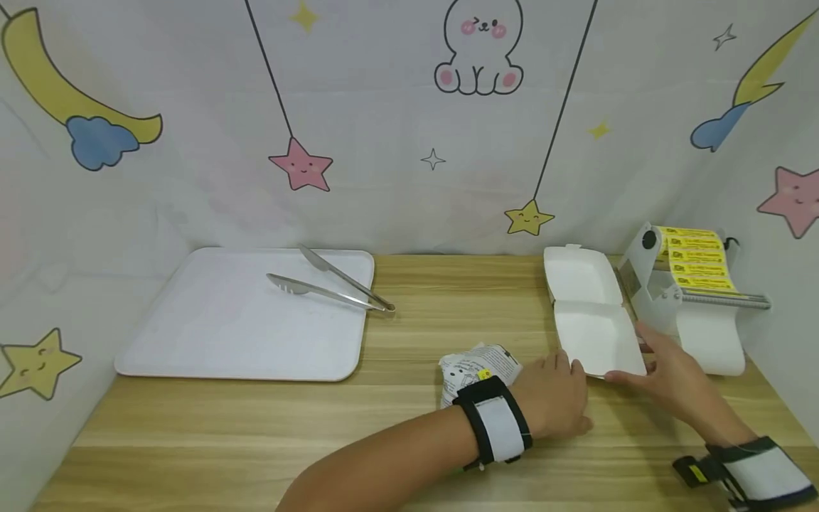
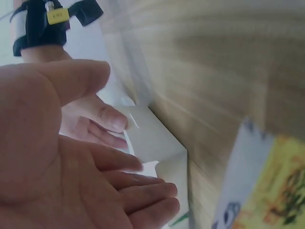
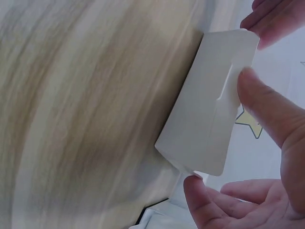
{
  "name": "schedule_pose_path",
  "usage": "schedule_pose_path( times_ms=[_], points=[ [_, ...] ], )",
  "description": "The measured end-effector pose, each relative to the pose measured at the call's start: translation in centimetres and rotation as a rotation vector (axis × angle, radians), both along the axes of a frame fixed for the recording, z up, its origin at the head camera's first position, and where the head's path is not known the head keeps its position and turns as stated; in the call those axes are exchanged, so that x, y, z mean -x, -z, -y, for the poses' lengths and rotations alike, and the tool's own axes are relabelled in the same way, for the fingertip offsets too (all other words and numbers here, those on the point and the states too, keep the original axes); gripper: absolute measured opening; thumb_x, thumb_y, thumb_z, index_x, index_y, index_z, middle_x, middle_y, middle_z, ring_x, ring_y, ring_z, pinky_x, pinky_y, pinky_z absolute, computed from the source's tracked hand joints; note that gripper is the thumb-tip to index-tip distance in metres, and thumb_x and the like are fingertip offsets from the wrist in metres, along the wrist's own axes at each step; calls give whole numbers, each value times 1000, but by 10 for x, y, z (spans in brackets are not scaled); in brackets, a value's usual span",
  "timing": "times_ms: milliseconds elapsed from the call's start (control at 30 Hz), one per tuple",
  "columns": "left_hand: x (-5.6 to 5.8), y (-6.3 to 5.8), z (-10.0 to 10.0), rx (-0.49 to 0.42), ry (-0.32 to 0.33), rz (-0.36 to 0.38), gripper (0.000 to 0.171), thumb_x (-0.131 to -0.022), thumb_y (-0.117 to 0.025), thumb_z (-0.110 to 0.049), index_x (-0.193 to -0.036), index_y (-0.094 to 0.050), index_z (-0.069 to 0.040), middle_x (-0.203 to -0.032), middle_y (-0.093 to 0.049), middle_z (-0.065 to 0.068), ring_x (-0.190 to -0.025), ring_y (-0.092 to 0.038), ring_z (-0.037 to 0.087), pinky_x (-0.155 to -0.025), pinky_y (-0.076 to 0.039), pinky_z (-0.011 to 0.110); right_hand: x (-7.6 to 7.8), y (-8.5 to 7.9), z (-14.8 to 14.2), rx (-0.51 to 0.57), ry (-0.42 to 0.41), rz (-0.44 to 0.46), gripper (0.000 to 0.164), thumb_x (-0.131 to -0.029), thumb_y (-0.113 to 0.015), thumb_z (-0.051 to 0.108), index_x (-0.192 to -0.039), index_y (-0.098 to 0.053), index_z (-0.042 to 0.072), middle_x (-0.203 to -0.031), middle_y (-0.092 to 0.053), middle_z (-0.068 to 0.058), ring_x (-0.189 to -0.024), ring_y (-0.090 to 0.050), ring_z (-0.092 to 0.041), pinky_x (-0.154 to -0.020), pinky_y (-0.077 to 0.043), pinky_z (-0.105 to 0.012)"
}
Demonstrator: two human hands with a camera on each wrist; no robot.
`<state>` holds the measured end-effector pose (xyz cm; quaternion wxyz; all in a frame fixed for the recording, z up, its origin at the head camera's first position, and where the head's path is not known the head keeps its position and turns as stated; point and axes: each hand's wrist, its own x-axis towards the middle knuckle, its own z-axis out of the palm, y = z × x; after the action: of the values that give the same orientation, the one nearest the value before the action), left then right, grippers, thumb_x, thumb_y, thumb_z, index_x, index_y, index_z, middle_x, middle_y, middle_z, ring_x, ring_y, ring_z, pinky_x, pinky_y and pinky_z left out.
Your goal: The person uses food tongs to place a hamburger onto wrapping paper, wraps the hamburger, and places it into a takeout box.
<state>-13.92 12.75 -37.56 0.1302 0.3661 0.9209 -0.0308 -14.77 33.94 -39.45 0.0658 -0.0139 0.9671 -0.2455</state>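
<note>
A white clamshell takeout box (image 1: 598, 334) lies opened out on the table, its lid (image 1: 582, 276) folded back. At the box's front right corner, my right hand (image 1: 672, 380) holds it, thumb on the front wall (image 3: 200, 105) and fingers by the side. Near the front left corner is my left hand (image 1: 553, 398), its fingers (image 2: 147, 195) loosely extended; whether they touch the box I cannot tell. Partly behind the left wrist sits a printed paper-wrapped item (image 1: 476, 363) with a yellow label; its contents are hidden.
Metal tongs (image 1: 333, 288) lie across the right edge of a white tray (image 1: 237, 320) on the left. Beside the box, at the back right, stands a label dispenser (image 1: 665, 306) carrying a roll of yellow labels (image 1: 697, 259). A printed cloth backdrop (image 1: 397, 92) encloses the table.
</note>
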Motion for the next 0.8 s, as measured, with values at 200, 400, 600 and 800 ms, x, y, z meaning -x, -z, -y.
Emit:
schedule_pose_path(
  times_ms=[200,400,600,800],
  points=[
    [-16,1,6,33,10,-5,81,-85,-48,-66,-147,-31,-16,-149,-31,6,-137,-28,16,-110,-25,28,-11,-3,8,1,-48,5,117,-67,-78,51,-140,-17,-17,-123,-43,-38,-93,-58,-43,-70,-53,-46],
    [-37,2,18,38,60,12,80,-86,-47,-65,-147,-30,-15,-149,-31,9,-137,-27,17,-111,-24,29,-25,-5,16,-37,-93,-7,114,-65,-80,48,-139,-24,-18,-120,-45,-33,-85,-58,-31,-64,-52,-38],
    [-53,3,38,53,79,67,78,-88,-45,-63,-147,-29,-15,-150,-29,9,-138,-25,18,-111,-25,30,-41,-4,32,-12,-144,-19,112,-62,-82,45,-139,-27,-15,-124,-43,-32,-87,-56,-27,-61,-49,-28],
    [-67,5,58,74,82,99,81,-85,-46,-66,-148,-29,-18,-151,-28,5,-138,-25,16,-111,-22,27,-54,-3,53,11,-162,-54,110,-58,-85,44,-137,-34,-13,-122,-47,-29,-82,-53,-20,-58,-47,-24]
  ],
)
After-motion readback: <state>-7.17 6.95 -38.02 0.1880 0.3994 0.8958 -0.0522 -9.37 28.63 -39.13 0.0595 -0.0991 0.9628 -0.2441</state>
